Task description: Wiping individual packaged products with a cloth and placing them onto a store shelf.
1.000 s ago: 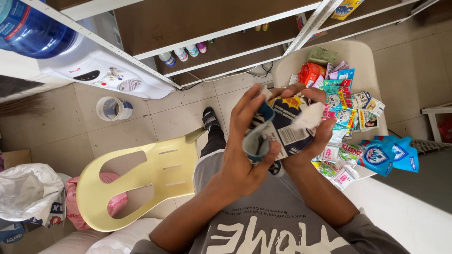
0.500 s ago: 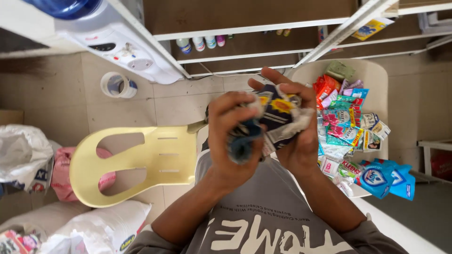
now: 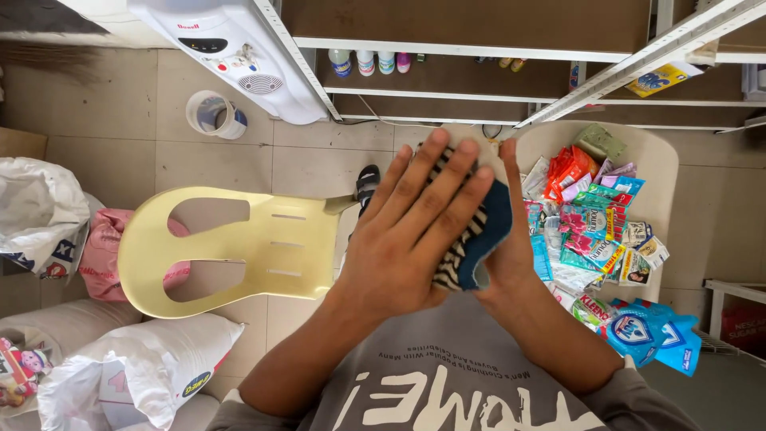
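Striped packet: a black-and-white striped packet with a blue edge (image 3: 472, 231) is sitting pressed between your two palms, held up in front of your chest, above the gap between the two chairs.
Left hand: your left hand (image 3: 411, 235) is lying flat over the packet with the fingers spread wide, covering most of its face.
Right hand: your right hand (image 3: 511, 239) is backing the packet from behind; only its fingertips and heel are showing, so you cannot tell how far it is curling.
Yellow chair: one pale yellow plastic chair (image 3: 231, 247) is standing to your left on the tiled floor, its seat bare.
Beige chair: one beige plastic chair (image 3: 658, 172) is standing to your right, just beside your right hand.
Chair contents: a heap of small sachets and packets (image 3: 594, 223), red, teal, pink and white, is filling its seat, too many and too overlapped to count; two blue pouches (image 3: 650, 335) are lying at the near edge.
Water dispenser: one white water dispenser (image 3: 239, 52) is standing ahead on the left, with a roll of tape (image 3: 214, 114) on the floor beside it.
Shelf: four small bottles (image 3: 371, 61) are standing in a row on the low brown shelf ahead.
Sacks: white sacks (image 3: 128, 375) and a pink bag (image 3: 100, 255) are crowding the floor at your left.
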